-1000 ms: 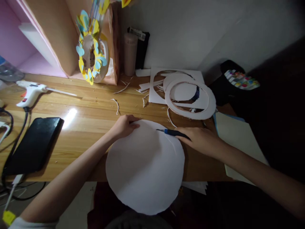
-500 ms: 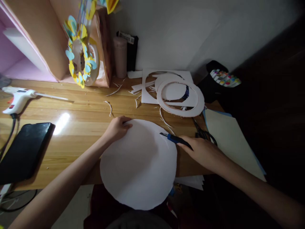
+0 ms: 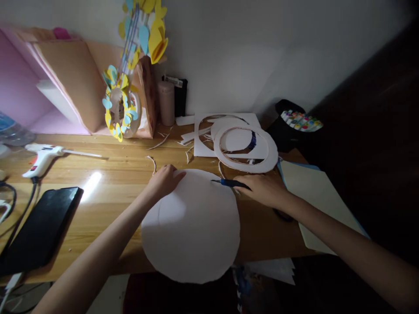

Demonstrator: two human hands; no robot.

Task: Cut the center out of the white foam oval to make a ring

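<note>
Grasped in the person's right hand [image 3: 262, 188], a blue-and-black craft knife [image 3: 234, 183] points left, its tip over the far part of a large white disc [image 3: 191, 235]; whether the blade touches cannot be told. The left hand [image 3: 165, 181] holds the disc's far-left edge, thumb on top. Slightly uneven around its edge, the disc lies on a wooden desk [image 3: 108, 218], its near side jutting past the desk's front edge. To the left lies a black-screened device [image 3: 41, 229]; to the right, the right forearm crosses above cream-coloured paper [image 3: 322, 198]. Beyond the device is a white glue gun [image 3: 46, 158], a pale stick extending rightward from it. Past the disc lie loose white scraps [image 3: 194, 136]. Near them, a white ring [image 3: 272, 150] partly overlaps a white board [image 3: 198, 150] with a round opening. Further right, a black holder [image 3: 276, 131] is packed with colourful markers [image 3: 301, 122]. Near the back wall stands a pale pink bottle [image 3: 166, 105], with yellow and blue paper petals [image 3: 114, 128] to its left.
</note>
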